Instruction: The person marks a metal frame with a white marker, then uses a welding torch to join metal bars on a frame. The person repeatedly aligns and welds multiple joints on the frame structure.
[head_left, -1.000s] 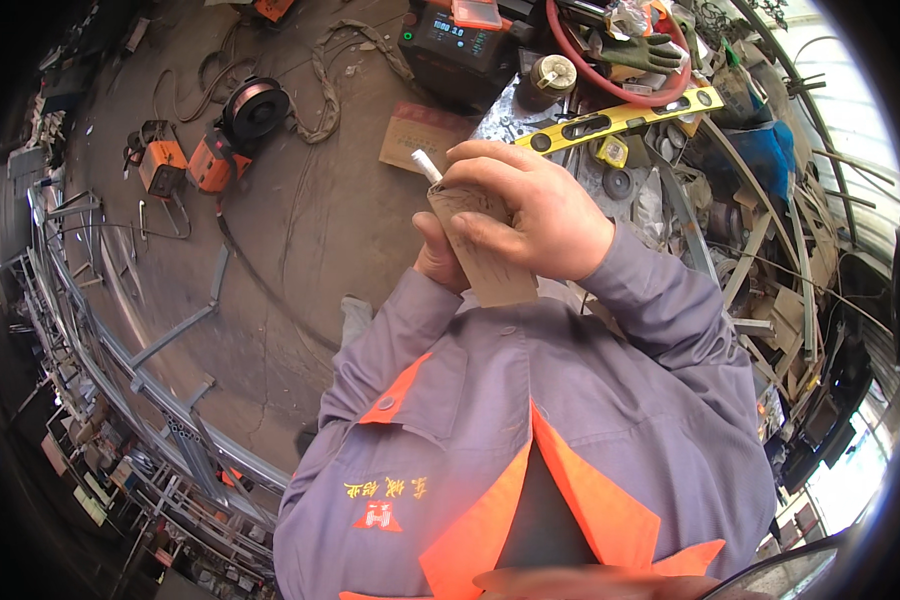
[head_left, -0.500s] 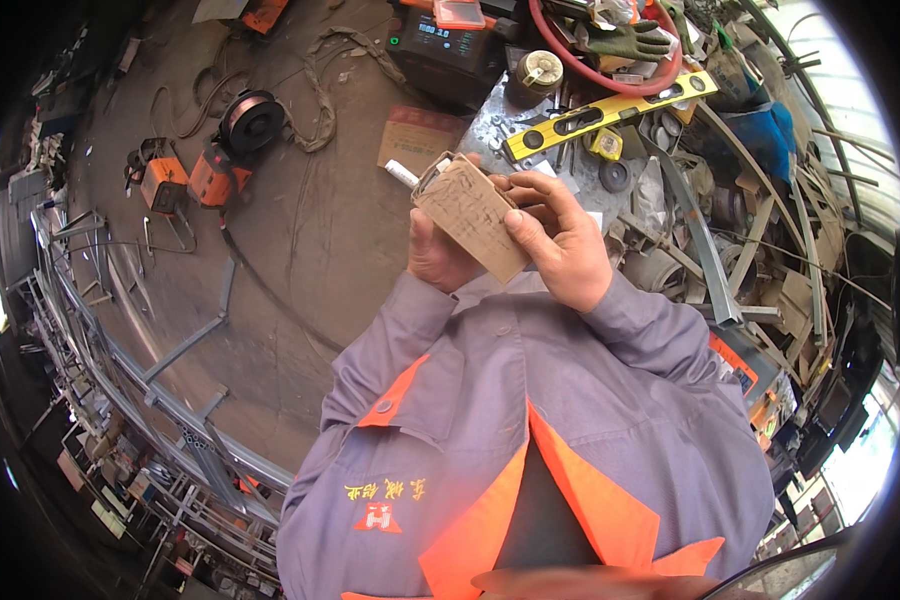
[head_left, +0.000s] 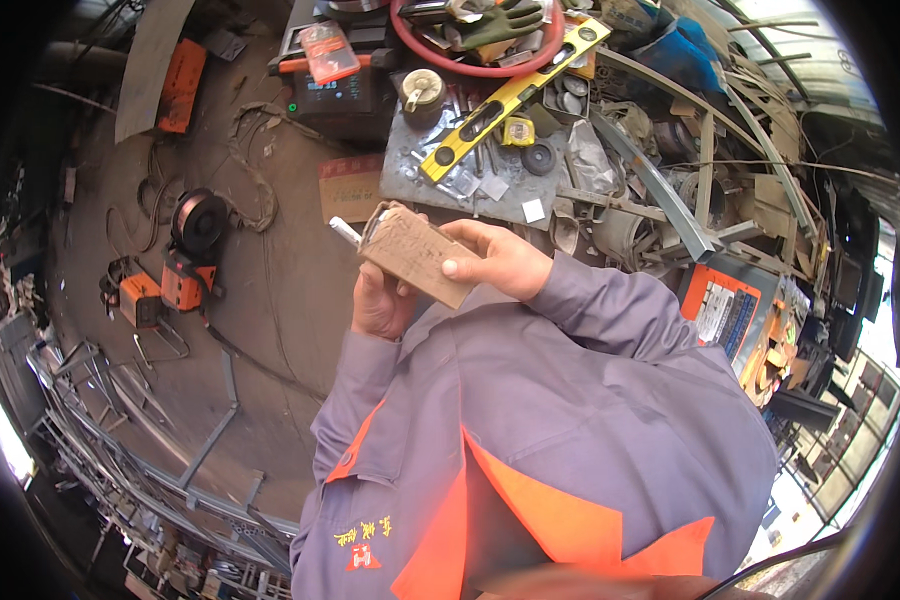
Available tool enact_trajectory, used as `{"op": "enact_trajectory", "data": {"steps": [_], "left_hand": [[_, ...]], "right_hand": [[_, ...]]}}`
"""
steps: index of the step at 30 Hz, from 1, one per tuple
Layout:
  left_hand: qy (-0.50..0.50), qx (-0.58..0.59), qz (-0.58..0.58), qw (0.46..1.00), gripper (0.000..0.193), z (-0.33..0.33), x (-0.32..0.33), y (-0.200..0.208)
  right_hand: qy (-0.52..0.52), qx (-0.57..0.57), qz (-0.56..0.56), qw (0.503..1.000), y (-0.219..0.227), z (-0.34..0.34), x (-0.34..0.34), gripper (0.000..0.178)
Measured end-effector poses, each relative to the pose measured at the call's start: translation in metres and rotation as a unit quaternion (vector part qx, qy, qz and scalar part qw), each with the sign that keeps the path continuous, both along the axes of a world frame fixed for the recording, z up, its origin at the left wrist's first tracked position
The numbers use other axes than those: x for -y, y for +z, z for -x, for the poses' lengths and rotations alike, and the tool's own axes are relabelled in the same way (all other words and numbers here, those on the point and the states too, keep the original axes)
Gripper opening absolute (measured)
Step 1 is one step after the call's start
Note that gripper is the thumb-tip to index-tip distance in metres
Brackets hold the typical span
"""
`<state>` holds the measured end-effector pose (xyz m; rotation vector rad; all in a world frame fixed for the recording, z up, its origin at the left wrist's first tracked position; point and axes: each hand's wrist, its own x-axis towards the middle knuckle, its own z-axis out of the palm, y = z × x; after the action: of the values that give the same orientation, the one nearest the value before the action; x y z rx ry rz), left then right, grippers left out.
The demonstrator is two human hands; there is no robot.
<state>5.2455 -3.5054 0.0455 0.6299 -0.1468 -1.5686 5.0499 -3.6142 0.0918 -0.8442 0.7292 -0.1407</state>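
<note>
A small, worn brown cardboard box [head_left: 415,255] with dark marks on its top face is held between my two hands, in front of my chest. My left hand [head_left: 380,303] supports it from the near left side, its fingers partly hidden beneath. On the right, my right hand [head_left: 500,262] clasps the box with the thumb pressed on its top face and the fingers behind the far edge. From the box's far left end juts a white, marker-like stick [head_left: 345,231]. What lies inside the box does not show.
Ahead stands a metal work table [head_left: 405,150] with a yellow spirit level [head_left: 515,100], tape measure [head_left: 518,131] and lidded jar [head_left: 422,92]. A wire spool [head_left: 199,222] sits on an orange machine at left. Metal profiles [head_left: 655,185] and scrap crowd the right.
My view has shifted, so the table now appears further left. The box stays in both hands; my right fingers, raised over its edge before, now lie closer along its far side.
</note>
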Motion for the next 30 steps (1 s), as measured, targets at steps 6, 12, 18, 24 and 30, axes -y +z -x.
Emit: {"op": "enact_trajectory", "data": {"steps": [6,12,18,24,30], "left_hand": [[-0.014,0.016,-0.094,0.995,0.059,-0.006,0.003,-0.018],[-0.027,0.038,-0.201,0.978,0.053,-0.006,-0.004,-0.025],[-0.003,0.027,-0.246,0.969,0.052,0.002,0.002,-0.026],[0.011,0.029,-0.277,0.960,0.054,0.008,0.017,-0.023],[0.029,0.008,-0.291,0.956,0.049,0.013,0.024,-0.020]], "right_hand": [[-0.259,-0.028,-0.089,0.961,-0.079,0.042,0.070,0.063],[-0.413,-0.168,0.035,0.895,-0.198,0.088,0.218,0.050],[-0.339,-0.360,0.220,0.841,-0.251,0.094,0.332,0.056],[-0.278,-0.514,0.208,0.784,-0.236,0.054,0.401,0.062],[-0.164,-0.572,0.256,0.762,-0.224,0.032,0.439,0.053]]}}
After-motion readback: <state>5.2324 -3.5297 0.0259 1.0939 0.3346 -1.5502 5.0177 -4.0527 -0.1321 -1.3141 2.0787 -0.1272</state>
